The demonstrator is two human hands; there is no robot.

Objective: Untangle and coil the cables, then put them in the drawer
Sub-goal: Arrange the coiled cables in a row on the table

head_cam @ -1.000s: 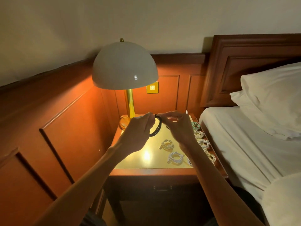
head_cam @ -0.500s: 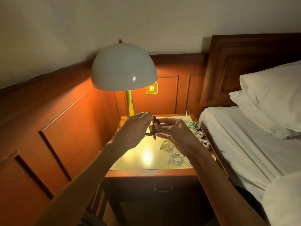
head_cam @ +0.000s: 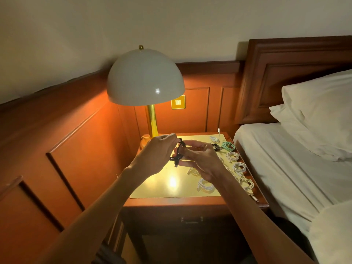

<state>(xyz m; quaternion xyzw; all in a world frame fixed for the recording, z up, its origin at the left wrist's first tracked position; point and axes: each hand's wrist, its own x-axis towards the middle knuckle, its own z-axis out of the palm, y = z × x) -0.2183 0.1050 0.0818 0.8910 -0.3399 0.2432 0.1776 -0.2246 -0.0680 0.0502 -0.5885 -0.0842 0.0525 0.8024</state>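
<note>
Hands, two: left hand (head_cam: 154,157), right hand (head_cam: 203,161). Black cable coils, two: held black coil (head_cam: 180,149) and second black coil (head_cam: 216,146) on the worktop (head_cam: 152,190). Green coil (head_cam: 227,145), one. White coils (head_cam: 240,167), six visible, one partly hidden. Lamp (head_cam: 145,77), one. Pillows (head_cam: 320,111), two.

I saw the wooden nightstand (head_cam: 171,202) at the centre of the frame, its top covered by a glossy gold panel (head_cam: 152,188). The lamp (head_cam: 145,79) stood at its rear left corner. Coiled white cables (head_cam: 240,167) lay down the right side, with a teal coil (head_cam: 228,145) and a black coil (head_cam: 216,147) just beside each other toward the rear.
</note>
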